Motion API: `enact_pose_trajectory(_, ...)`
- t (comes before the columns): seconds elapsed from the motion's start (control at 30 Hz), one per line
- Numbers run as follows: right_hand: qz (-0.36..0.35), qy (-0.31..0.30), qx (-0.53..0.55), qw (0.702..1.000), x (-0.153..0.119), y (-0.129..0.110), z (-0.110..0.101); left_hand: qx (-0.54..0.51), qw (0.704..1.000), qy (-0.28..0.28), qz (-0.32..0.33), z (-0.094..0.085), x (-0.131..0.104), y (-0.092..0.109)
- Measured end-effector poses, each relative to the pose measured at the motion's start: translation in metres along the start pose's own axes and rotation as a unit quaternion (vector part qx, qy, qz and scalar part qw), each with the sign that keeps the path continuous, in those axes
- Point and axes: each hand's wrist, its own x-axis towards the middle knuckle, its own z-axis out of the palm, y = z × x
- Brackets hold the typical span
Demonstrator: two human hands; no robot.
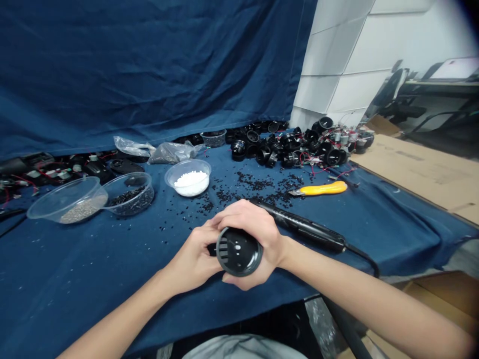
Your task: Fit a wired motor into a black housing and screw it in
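Between my two hands is a round black plastic housing (241, 253), its open-rimmed end with slots and small holes facing me. My right hand (267, 239) curls around its far and right sides. From the left, my left hand (200, 257) closes on it, the fingers partly hidden behind it. Just beyond my right hand lies a black electric screwdriver (303, 227) with a cord. Past it rests a yellow utility knife (324, 188), blade pointing left. Small black pieces (258, 184) are scattered over the cloth in front of my hands.
Clear bowls hold white pieces (191, 183), silvery screws (80, 210) and dark screws (130, 197). Black housings with red wires (292, 147) are heaped at the back, more parts (63, 169) at far left. Plastic bags (174, 152) lie behind the bowls; cardboard (422, 167) is at right.
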Motion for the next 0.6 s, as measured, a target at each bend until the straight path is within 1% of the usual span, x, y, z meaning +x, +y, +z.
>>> enact_pose_trajectory(0.07, 0.017, -0.012, 0.011, 1.0, -0.001, 0.001, 0.0, -0.047, 0.998, -0.019, -0.045, -0.001, 0.001, 0.0)
enact_pose_trajectory(0.1, 0.027, -0.014, 0.012, 0.999, -0.002, 0.002, 0.001, -0.057, 0.997, -0.015, -0.058, -0.001, 0.001, 0.0)
enact_pose_trajectory(0.17, 0.045, -0.006, 0.002, 0.999, -0.003, 0.002, 0.001, -0.053, 0.997, 0.009, -0.063, 0.0, 0.001, 0.0)
enact_pose_trajectory(0.33, 0.064, 0.015, -0.055, 0.996, -0.003, -0.002, 0.002, 0.016, 0.997, 0.081, -0.007, 0.005, -0.002, 0.0)
enact_pose_trajectory(0.47, 0.088, 0.054, -0.115, 0.988, -0.001, -0.006, 0.007, 0.087, 0.985, 0.146, 0.024, 0.008, -0.005, 0.0)
enact_pose_trajectory(0.53, 0.105, 0.069, -0.144, 0.982, 0.001, -0.009, 0.01, 0.121, 0.978, 0.165, 0.031, 0.009, -0.006, -0.001)
enact_pose_trajectory(0.6, 0.114, 0.07, -0.15, 0.979, 0.002, -0.01, 0.011, 0.134, 0.976, 0.169, 0.034, 0.008, -0.007, -0.001)
